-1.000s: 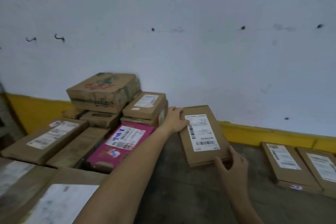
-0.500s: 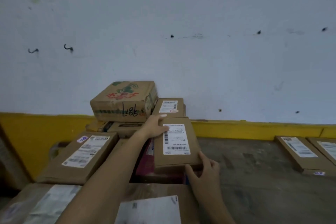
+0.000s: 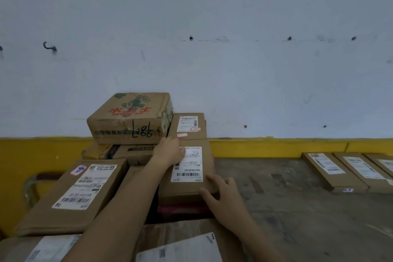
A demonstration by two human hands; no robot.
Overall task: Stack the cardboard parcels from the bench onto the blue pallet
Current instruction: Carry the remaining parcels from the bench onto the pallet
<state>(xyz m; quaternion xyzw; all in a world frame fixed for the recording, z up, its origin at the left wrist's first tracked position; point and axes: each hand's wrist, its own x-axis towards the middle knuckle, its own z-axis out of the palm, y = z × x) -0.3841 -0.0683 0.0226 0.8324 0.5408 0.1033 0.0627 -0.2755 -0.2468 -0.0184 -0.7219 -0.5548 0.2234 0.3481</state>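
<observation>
Flat brown cardboard parcel [image 3: 187, 187], long axis pointing away: left hand [image 3: 170, 149] apparently grips its far-left corner, right hand [image 3: 225, 195] pinches its near-right corner with spread fingers [image 3: 213, 178].

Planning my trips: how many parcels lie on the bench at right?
3, side by side: left parcel, middle parcel, right parcel at the frame edge; more may be hidden.

A pink parcel [image 3: 182, 208] is almost wholly covered by the flat parcel [image 3: 185, 187] lying on it; only its near edge is shown. The flat parcel's far left corner is hidden under the left grip [image 3: 170, 150], and whether those fingers are curled round the edge cannot be told. A labelled parcel [image 3: 182, 249] at bottom centre is cut off by the lower edge, and the rightmost parcel [image 3: 385, 165] on the bench [image 3: 297, 208] by the right edge. The label print is too small to be read.
</observation>
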